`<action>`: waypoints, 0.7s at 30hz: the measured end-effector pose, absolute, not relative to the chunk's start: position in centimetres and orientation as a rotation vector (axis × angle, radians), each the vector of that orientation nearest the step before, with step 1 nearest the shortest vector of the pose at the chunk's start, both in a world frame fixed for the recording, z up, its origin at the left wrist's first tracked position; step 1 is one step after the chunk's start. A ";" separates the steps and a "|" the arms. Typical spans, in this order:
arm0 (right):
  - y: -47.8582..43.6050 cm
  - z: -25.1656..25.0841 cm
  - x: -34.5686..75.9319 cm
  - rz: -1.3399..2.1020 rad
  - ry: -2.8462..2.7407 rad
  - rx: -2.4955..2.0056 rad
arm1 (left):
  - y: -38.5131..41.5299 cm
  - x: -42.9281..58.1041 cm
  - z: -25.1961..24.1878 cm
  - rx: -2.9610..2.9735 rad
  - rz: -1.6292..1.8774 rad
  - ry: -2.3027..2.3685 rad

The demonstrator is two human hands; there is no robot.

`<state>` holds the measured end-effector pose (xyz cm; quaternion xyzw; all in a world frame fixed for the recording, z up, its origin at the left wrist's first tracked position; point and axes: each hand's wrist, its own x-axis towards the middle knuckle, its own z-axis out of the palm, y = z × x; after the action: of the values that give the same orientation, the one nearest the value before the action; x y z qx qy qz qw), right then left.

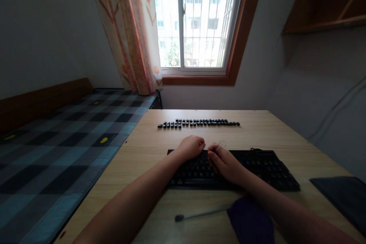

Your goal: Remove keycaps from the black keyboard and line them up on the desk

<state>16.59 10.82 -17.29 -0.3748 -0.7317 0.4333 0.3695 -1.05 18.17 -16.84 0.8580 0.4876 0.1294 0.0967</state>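
Note:
A black keyboard (197, 181) lies on the wooden table under both my hands. My left hand (193, 146) is closed over its upper left part, fingers curled; whatever they may hold is hidden. Just beside it, my right hand (224, 162) is closed on a wire keycap puller (222, 144), whose thin loops stick out past the fingers. Behind the keyboard, black keycaps (200, 122) stand in rows. In front lies a thin rod-handled brush (179, 218) with a dark tip, next to a purple cloth (251, 219) partly under my right forearm.
The light wooden table (143, 152) extends to the wall below the window (200, 23). A dark flat mat (340, 196) lies at its right edge. To the left is a bed with a checked cover (71, 152); a patterned curtain (128, 26) hangs behind it.

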 end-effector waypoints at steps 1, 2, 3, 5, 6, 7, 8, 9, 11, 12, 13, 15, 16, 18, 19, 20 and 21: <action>11.3 -17.5 16.4 1.128 -1.851 -0.969 | 18.1 -1.1 -17.1 2.543 0.372 1.448; 11.7 -17.7 16.2 1.151 -1.827 -0.973 | 18.1 -1.2 -17.3 2.544 0.363 1.445; 12.0 -18.0 16.1 1.172 -1.809 -0.977 | 18.1 -1.3 -17.4 2.546 0.354 1.436; 12.5 -18.4 16.0 1.192 -1.799 -0.990 | 18.2 -1.4 -17.6 2.555 0.352 1.416; 12.6 -18.6 16.0 1.188 -1.806 -0.999 | 18.3 -1.4 -17.6 2.558 0.350 1.414; 12.7 -18.7 16.0 1.179 -1.816 -1.008 | 18.3 -1.4 -17.6 2.558 0.348 1.416; 12.7 -18.7 16.1 1.171 -1.832 -1.014 | 18.3 -1.4 -17.7 2.556 0.347 1.420; 12.7 -18.6 16.2 1.165 -1.854 -1.014 | 18.3 -1.3 -17.7 2.554 0.347 1.423; 12.5 -18.4 16.4 1.123 -1.931 -0.996 | 18.3 -1.3 -17.7 2.541 0.347 1.426; 12.3 -18.3 16.5 1.066 -1.986 -0.982 | 18.4 -1.2 -17.7 2.532 0.349 1.429; 12.1 -18.1 16.5 0.981 -2.046 -0.966 | 18.4 -1.2 -17.7 2.523 0.349 1.432; 11.7 -17.9 16.4 0.772 -2.153 -0.948 | 18.4 -1.2 -17.7 2.512 0.349 1.436; 11.5 -17.8 16.3 0.684 -2.200 -0.949 | 18.4 -1.2 -17.7 2.511 0.349 1.437; 11.0 -17.8 16.1 0.579 -2.268 -0.960 | 18.4 -1.2 -17.7 2.521 0.349 1.437; 10.9 -17.9 16.0 0.552 -2.278 -0.966 | 18.4 -1.2 -17.7 2.529 0.348 1.437; 10.8 -17.9 16.0 0.536 -2.269 -0.969 | 18.4 -1.2 -17.7 2.535 0.345 1.439; 10.7 -18.1 16.0 0.526 -2.243 -0.967 | 18.4 -1.2 -17.7 2.540 0.342 1.440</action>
<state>16.02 10.74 -18.06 -0.3671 -0.8516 0.1998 0.3162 -1.25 18.37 -17.65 0.8596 0.4874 0.1156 0.1006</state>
